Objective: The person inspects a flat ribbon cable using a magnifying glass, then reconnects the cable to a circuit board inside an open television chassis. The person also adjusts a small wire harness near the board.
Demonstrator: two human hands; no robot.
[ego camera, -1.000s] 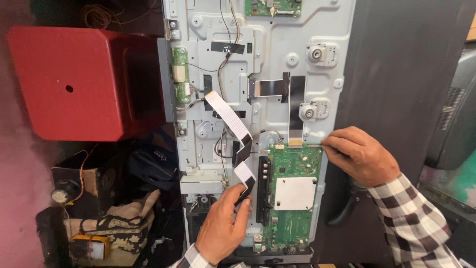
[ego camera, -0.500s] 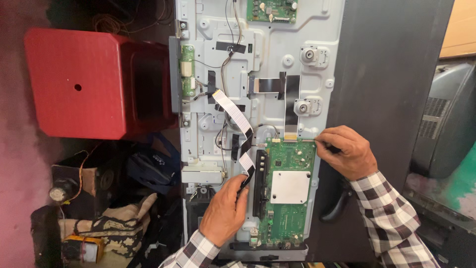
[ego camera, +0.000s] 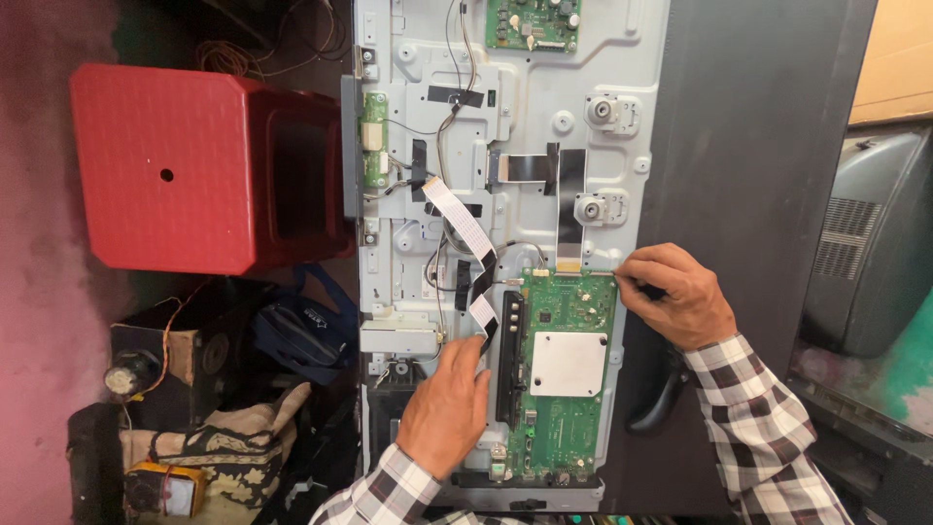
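Observation:
An opened flat-screen set lies back-up, showing its grey metal chassis (ego camera: pixel 544 97). A green circuit board (ego camera: pixel 569 389) with a square silver shield sits at the lower middle. A white-and-black flat ribbon cable (ego camera: pixel 457 214) runs diagonally down to the board's left edge. My left hand (ego camera: pixel 447 408) pinches the cable's lower end beside the long black connector strip (ego camera: pixel 509 360). My right hand (ego camera: pixel 675 301) is closed at the board's upper right corner, around a dark tool whose handle (ego camera: pixel 659 394) shows below the palm.
A red plastic stool (ego camera: pixel 185 165) lies on its side left of the set. Below it are a dark bag (ego camera: pixel 301 326), a patterned cloth (ego camera: pixel 228 447), a yellow meter (ego camera: pixel 165 491) and loose wires. A grey old television casing (ego camera: pixel 865 243) stands at the right.
My left hand has slid up along the board's left edge to the ribbon cable's lower end. My right hand has stayed at the board's upper right corner.

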